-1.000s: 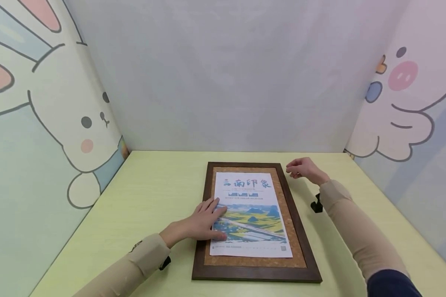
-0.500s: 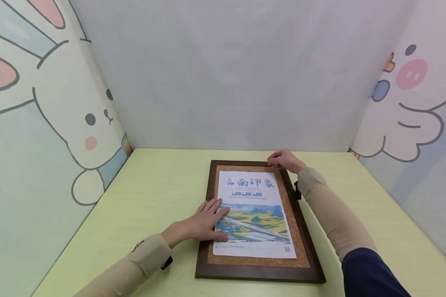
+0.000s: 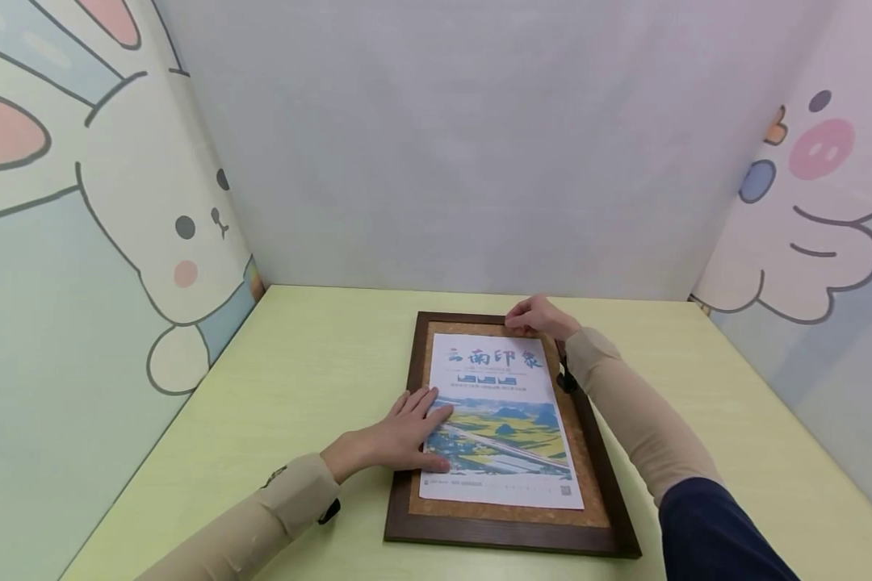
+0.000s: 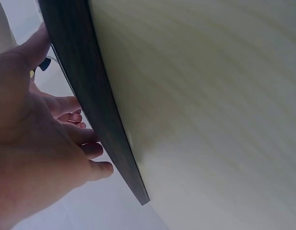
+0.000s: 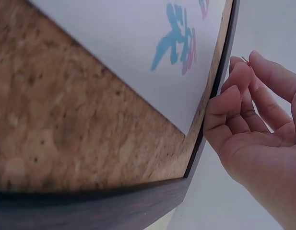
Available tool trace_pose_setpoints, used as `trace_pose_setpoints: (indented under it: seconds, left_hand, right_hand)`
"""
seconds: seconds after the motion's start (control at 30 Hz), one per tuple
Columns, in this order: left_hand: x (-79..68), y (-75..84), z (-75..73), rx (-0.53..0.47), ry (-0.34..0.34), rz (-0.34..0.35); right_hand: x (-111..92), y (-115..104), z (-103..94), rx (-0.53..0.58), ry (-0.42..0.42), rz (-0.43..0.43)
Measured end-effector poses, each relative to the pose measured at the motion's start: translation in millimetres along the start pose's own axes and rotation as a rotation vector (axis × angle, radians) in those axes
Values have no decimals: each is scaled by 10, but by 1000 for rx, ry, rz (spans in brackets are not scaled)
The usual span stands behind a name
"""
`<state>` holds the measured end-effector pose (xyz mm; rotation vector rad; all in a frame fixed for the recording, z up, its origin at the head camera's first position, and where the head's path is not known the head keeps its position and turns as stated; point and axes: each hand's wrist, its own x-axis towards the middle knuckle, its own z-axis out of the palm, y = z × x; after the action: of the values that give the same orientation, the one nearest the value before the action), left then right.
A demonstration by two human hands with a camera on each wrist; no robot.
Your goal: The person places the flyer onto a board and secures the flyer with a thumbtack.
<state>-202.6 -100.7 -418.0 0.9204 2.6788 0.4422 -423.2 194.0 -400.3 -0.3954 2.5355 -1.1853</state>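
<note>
A printed poster [image 3: 505, 420] with blue lettering over a landscape lies on a cork board [image 3: 576, 440] in a dark brown wooden frame. My left hand [image 3: 405, 436] rests with spread fingers on the poster's left edge, its palm across the frame's left side; the left wrist view shows this hand [image 4: 40, 129] over the dark frame bar [image 4: 97, 100]. Close over the top of the board, near the poster's upper right corner, is my right hand [image 3: 541, 317]. Between thumb and index finger it pinches a red push pin [image 5: 248, 63] whose thin needle sticks out.
The board lies on a pale yellow-green table [image 3: 320, 363]. A plain grey-white wall [image 3: 443, 145] stands behind it, and side panels with a cartoon rabbit [image 3: 160, 218] and a cartoon white figure [image 3: 807, 218] flank the table.
My right hand has moved left from beside the frame's right edge to over the board's top edge. The left hand stays on the poster, while the view has shifted slightly.
</note>
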Motion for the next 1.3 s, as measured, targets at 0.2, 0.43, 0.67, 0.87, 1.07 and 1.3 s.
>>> trace_pose_setpoints:
  seconds: [0.2, 0.43, 0.67, 0.87, 1.07, 1.3]
  left_hand:
    - [-8, 18, -11, 9, -4, -8]
    - [-7, 17, -4, 12, -1, -4]
    - [-4, 10, 1, 1, -1, -5]
    - [9, 14, -11, 0, -13, -18]
    - [23, 15, -28, 1, -6, -23]
    - [16, 28, -18, 9, -6, -21]
  right_hand:
    - [47, -20, 57, -29, -29, -38]
    - [74, -55, 98, -68, -73, -65]
    - [58, -89, 130, -75, -102, -74]
    - [78, -81, 141, -110, -79, -51]
    - [100, -105, 150, -165, -52, -46]
    - [111, -83, 187, -237, -51, -58]
